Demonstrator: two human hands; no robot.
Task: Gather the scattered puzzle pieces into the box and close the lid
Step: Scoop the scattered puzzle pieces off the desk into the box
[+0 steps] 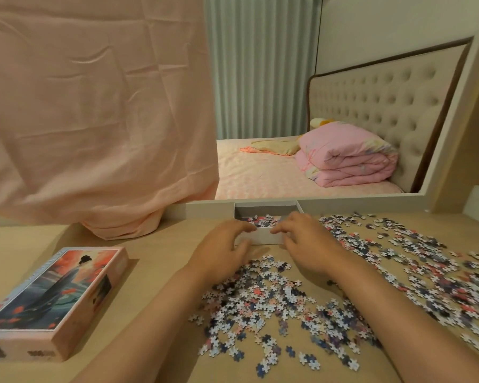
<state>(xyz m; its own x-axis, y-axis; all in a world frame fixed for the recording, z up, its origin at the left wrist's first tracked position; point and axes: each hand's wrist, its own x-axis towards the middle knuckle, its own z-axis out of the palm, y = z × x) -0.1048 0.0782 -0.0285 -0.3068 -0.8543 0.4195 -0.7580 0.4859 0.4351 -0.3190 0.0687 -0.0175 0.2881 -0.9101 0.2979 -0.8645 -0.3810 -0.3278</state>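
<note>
A white open box [263,238] stands at the table's far edge with some puzzle pieces [260,220] inside. My left hand [221,251] and my right hand [309,244] meet at the box's front rim, fingers curved and apart, fingertips over the rim. I see no pieces held in either hand. Many loose puzzle pieces [263,299] lie on the table under and between my forearms. A wider spread of scattered pieces [415,261] covers the right side. The box lid [53,295], pink with a painted figure, lies face up at the left.
A wooden table [155,261] carries everything. A pink cloth [94,120] hangs down to the table at the back left. Behind the box, a mirror [329,120] reflects a bed and folded pink quilt.
</note>
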